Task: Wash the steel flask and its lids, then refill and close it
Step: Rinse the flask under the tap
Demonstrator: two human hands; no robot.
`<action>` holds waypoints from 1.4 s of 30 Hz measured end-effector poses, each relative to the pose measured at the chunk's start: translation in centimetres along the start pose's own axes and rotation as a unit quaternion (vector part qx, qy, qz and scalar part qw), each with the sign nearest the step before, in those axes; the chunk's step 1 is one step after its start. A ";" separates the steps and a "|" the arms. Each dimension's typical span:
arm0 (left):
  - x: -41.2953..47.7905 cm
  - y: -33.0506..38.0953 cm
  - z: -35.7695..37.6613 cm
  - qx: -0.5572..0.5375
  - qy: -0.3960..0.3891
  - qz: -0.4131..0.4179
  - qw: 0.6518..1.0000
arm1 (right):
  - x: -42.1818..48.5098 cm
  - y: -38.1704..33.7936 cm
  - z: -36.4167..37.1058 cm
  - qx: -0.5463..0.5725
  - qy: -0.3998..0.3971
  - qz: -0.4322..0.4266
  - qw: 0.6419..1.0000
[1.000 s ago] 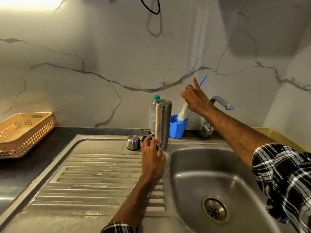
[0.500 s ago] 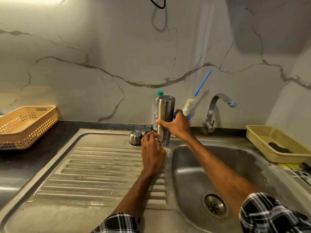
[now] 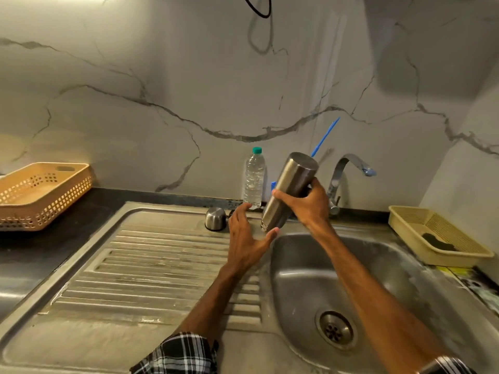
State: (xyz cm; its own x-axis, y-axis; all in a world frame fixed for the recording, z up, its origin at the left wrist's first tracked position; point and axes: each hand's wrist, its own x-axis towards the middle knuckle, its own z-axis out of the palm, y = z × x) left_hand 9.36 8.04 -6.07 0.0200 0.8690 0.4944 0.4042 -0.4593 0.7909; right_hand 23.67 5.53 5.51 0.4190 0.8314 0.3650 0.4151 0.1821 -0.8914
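Observation:
My right hand [image 3: 306, 205] grips the steel flask [image 3: 290, 184] around its middle. The flask is lifted and tilted, with its flat base up to the right and its mouth down near the sink's edge. Just below and left of it, my left hand [image 3: 244, 238] is spread with straight fingers; its thumb tip is close to the flask's mouth. A small steel lid [image 3: 215, 218] stands upside down on the draining board beside my left hand. A clear water bottle [image 3: 253, 179] with a green cap stands against the wall behind it.
The sink basin [image 3: 351, 279] with its drain lies to the right, with the tap [image 3: 348, 168] behind it. A blue brush handle [image 3: 325, 136] sticks up behind the flask. An orange basket [image 3: 40, 193] sits far left and a yellow tray [image 3: 437, 236] holding a dark scrubber far right.
My right hand left the brush in the blue cup, took hold of the flask, then lifted and tilted it. My left hand let go of the flask's base and opened.

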 end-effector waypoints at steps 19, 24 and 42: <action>-2.1 6.3 -0.2 -0.558 -0.162 -0.226 0.782 | -10.0 6.8 -13.0 0.187 -0.167 0.236 0.939; -2.5 5.7 -0.2 -0.411 -0.144 -0.216 0.874 | -8.0 6.9 -11.1 -0.083 -0.314 0.162 0.932; -3.6 5.9 3.3 -0.185 -0.203 -0.135 0.952 | -4.3 11.1 -10.5 -0.127 -0.102 0.025 0.986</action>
State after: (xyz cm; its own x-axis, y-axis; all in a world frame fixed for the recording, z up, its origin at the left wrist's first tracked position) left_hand 14.63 2.78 -4.40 0.3432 0.9295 0.1348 0.0959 -0.1775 0.9794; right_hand 34.97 -1.51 -3.11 0.2836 0.9289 0.2381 0.5977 0.0229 -0.8014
